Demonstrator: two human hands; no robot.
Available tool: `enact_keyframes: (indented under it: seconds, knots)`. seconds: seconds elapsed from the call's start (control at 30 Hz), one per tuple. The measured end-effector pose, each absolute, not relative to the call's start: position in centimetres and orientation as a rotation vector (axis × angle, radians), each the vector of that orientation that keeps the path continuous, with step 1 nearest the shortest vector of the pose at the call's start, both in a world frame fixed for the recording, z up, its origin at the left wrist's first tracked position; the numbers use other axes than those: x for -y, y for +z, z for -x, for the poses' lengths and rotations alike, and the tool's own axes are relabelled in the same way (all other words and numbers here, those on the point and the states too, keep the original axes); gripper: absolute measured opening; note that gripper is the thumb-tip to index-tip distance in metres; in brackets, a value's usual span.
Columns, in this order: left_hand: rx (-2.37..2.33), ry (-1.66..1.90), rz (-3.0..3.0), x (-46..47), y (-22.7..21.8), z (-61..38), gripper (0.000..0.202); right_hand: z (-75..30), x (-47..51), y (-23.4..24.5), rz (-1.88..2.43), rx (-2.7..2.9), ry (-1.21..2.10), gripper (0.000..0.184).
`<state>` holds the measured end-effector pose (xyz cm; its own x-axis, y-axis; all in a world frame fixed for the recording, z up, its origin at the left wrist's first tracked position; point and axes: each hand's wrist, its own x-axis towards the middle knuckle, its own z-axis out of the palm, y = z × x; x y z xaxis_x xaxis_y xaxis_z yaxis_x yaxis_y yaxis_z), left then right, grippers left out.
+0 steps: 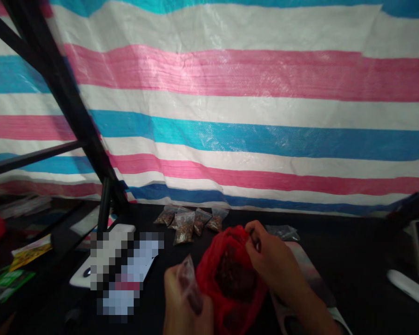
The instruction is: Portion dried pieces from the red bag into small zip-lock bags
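Note:
My left hand [183, 302] is at the bottom of the view, pinching a small clear plastic bag [189, 283] with a little dark matter at its lower end. My right hand [270, 256] grips the gathered rim of a red plastic bag [212, 279]. That bag stands open between my hands, holding a dark brown, chunky mass [235, 275]. Just beyond it, several small clear bags filled with brown pieces [184, 228] lie on the black surface, apart from both hands.
A pink, white and blue striped tarpaulin [230, 111] hangs behind the black table top [352, 251]. Black metal struts [66, 107] cross the left side. A blurred-out item [125, 270] lies left of the red bag, and a white oblong case [409, 287] lies right.

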<state>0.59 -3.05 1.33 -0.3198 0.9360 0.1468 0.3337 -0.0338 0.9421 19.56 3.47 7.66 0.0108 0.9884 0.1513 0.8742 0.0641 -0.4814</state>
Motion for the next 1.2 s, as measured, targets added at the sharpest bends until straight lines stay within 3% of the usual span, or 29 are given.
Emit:
enact_keyframes:
  seconds: [0.17, 0.33, 0.47, 0.63, 0.73, 0.8, 0.97, 1.2]
  knots:
    - [-1.474, 1.366, -1.328, 1.2, 4.9, 2.9, 0.038, -21.8, 0.8, 7.0, 1.872, 1.659, 0.158, 0.019]
    - [-1.678, 1.355, -1.474, 2.5, 4.5, 2.9, 0.034, -20.4, 4.0, 5.9, 1.51, 1.651, -0.239, 0.027]
    - [-1.937, 1.344, -1.788, 3.6, 3.4, 2.0, 0.049, -16.9, 2.9, 7.2, 1.3, 2.217, 0.159, 0.028]
    - [-1.813, 0.734, -1.868, 1.5, 3.0, 1.3, 0.02, -15.6, -0.1, 7.6, 1.554, 2.625, 0.402, 0.02]
    - [-1.726, 0.693, -1.819, -1.1, 3.7, 1.5, 0.036, -17.1, -0.2, 7.2, 1.629, 2.643, 0.448, 0.034]
    - [-1.803, 0.621, -1.813, -2.7, 4.0, 1.7, 0.032, -18.0, 0.1, 7.0, 1.667, 2.656, 0.499, 0.046]
    - [-1.874, 0.66, -1.801, -4.1, 2.6, 1.5, 0.017, -18.1, -0.2, 7.5, 1.687, 2.642, 0.556, 0.056]
    - [-1.487, 1.196, -1.435, -2.9, 0.7, 1.6, 0.014, -16.4, -2.3, 6.9, 1.619, 2.59, 0.673, 0.056]
